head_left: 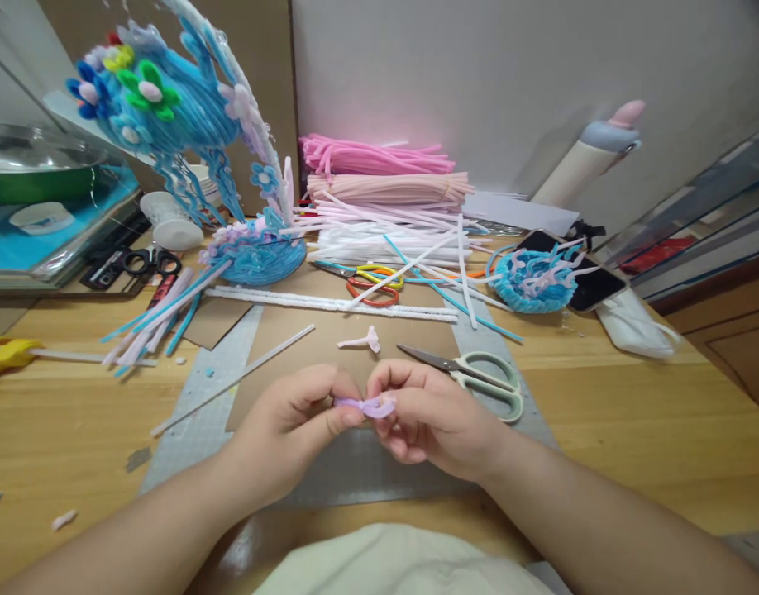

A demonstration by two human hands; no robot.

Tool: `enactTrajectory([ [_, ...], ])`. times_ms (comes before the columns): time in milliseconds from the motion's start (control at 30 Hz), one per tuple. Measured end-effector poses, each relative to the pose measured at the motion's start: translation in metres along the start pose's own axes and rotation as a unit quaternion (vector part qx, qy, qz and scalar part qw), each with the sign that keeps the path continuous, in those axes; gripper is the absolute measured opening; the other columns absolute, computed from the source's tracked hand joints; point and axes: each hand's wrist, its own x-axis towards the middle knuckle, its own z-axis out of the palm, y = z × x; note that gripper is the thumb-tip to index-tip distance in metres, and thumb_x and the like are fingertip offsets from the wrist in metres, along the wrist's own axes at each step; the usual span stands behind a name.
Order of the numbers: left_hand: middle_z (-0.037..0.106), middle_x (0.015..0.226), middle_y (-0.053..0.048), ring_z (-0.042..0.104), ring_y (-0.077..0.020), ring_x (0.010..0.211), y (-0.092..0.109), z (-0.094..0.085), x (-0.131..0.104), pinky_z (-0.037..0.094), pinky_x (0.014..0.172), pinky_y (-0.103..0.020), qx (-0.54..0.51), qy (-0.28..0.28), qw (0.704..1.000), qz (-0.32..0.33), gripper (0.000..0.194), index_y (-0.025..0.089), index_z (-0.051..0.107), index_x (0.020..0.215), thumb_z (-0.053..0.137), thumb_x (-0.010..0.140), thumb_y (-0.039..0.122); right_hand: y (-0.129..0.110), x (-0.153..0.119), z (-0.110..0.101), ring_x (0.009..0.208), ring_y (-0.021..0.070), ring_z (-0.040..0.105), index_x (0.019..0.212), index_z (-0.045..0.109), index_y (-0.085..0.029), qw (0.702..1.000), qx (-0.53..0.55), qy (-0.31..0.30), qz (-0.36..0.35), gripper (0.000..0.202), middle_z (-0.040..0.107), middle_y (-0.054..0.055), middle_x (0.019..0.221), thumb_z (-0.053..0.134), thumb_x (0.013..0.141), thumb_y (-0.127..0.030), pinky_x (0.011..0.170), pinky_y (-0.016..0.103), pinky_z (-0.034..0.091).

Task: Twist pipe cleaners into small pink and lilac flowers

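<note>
Left hand [321, 413] and right hand [420, 413] are both pinching the lilac piece [367, 406], lower centre of the frame! Green-handled scissors [488, 382] are lying just right; a pink piece [365, 340] is resting above; the blue jellyfish [174, 103] is hanging upper left.

Wooden bench [608, 421] being partly covered by a grey mat [187, 487], yellow glue gun [4, 355] being placed at left, blue-and-white ornament [534, 281] being set at right.

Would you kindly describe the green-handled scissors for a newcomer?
On the wooden table lies a grey mat; at its right side, beside the right hand, rest the scissors. Pale green handles distinguish them from the red-handled pair and black-handled pair.
</note>
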Motion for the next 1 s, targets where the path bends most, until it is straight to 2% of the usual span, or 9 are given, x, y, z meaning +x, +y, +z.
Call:
enactTrajectory([
  [67,0.061,0.073,-0.002,0.055,-0.0153,0.070,0.000,-0.002,0.001,0.041,0.067,-0.027,-0.025,-0.002,0.999,0.020,0.015,0.017,0.062,0.077,0.056,0.085,0.027,0.001,-0.001,0.000,0.037,0.0038,0.043,0.076,0.052,-0.017,1.000,-0.004,-0.023,0.002,0.014,0.053,-0.006,0.054,0.064,0.073,-0.023,0.033,0.012,0.025],
  [133,0.061,0.073,-0.002,0.056,-0.0150,0.070,0.000,-0.002,0.001,0.042,0.067,-0.026,-0.043,-0.012,0.998,0.032,0.013,0.017,0.062,0.076,0.057,0.084,0.026,0.003,0.000,0.000,0.037,0.0036,0.040,0.076,0.050,-0.018,0.999,-0.042,-0.016,-0.026,0.019,0.050,-0.007,0.053,0.067,0.073,-0.026,0.033,0.013,0.023],
  [267,0.058,0.069,0.000,0.053,-0.0134,0.066,0.000,-0.003,0.001,0.041,0.063,-0.024,-0.046,-0.020,0.999,0.020,0.012,0.017,0.062,0.073,0.060,0.083,0.025,0.008,0.000,0.003,0.048,0.0046,0.042,0.076,0.052,-0.018,0.974,-0.152,0.008,-0.167,0.019,0.049,-0.005,0.065,0.068,0.074,-0.028,0.042,0.016,0.033],
  [400,0.058,0.069,0.000,0.052,-0.0140,0.066,0.000,-0.002,0.000,0.040,0.063,-0.026,-0.038,-0.016,0.999,0.016,0.013,0.017,0.061,0.074,0.059,0.083,0.027,0.009,-0.002,0.003,0.057,0.0076,0.043,0.080,0.054,-0.018,0.942,-0.225,-0.011,-0.249,0.009,0.049,-0.002,0.071,0.060,0.081,-0.025,0.051,0.020,0.037],
  [467,0.059,0.071,-0.001,0.053,-0.0147,0.067,0.001,-0.002,-0.001,0.040,0.064,-0.026,-0.033,-0.006,0.999,0.014,0.015,0.017,0.060,0.075,0.057,0.084,0.028,0.009,-0.003,0.002,0.063,0.0098,0.046,0.083,0.056,-0.019,0.900,-0.295,0.012,-0.322,0.005,0.050,-0.001,0.075,0.060,0.081,-0.021,0.054,0.022,0.038],
  [533,0.059,0.070,-0.001,0.053,-0.0150,0.067,0.001,-0.001,-0.003,0.040,0.063,-0.027,-0.012,0.003,1.000,0.005,0.017,0.017,0.059,0.074,0.056,0.085,0.030,0.007,-0.005,0.000,0.071,0.0119,0.048,0.085,0.059,-0.019,0.837,-0.374,0.041,-0.398,0.007,0.051,0.001,0.079,0.062,0.079,-0.017,0.059,0.024,0.039],
  [600,0.057,0.067,0.000,0.051,-0.0145,0.065,0.001,0.000,-0.004,0.039,0.061,-0.026,0.014,0.008,1.000,-0.004,0.020,0.017,0.057,0.072,0.055,0.085,0.032,0.006,-0.006,-0.002,0.072,0.0119,0.050,0.085,0.061,-0.019,0.795,-0.420,0.060,-0.434,0.007,0.052,0.000,0.078,0.062,0.080,-0.015,0.062,0.025,0.040],
  [833,0.058,0.068,0.000,0.053,-0.0137,0.064,-0.003,-0.001,-0.004,0.039,0.060,-0.026,0.148,0.057,0.986,0.046,0.012,0.018,0.056,0.076,0.055,0.085,0.026,-0.003,-0.009,-0.007,0.073,0.0134,0.052,0.090,0.060,-0.017,0.745,-0.550,0.062,-0.372,0.009,0.058,0.002,0.077,0.052,0.086,-0.016,0.065,0.027,0.039],
  [1000,0.061,0.071,-0.001,0.055,-0.0148,0.066,-0.007,-0.001,-0.006,0.040,0.061,-0.027,0.217,0.099,0.957,0.166,0.004,0.019,0.058,0.083,0.058,0.083,0.015,0.003,-0.012,-0.003,0.060,0.0117,0.045,0.073,0.056,-0.017,0.712,-0.601,0.124,-0.342,0.012,0.049,-0.001,0.065,0.051,0.084,-0.017,0.055,0.025,0.031],
])
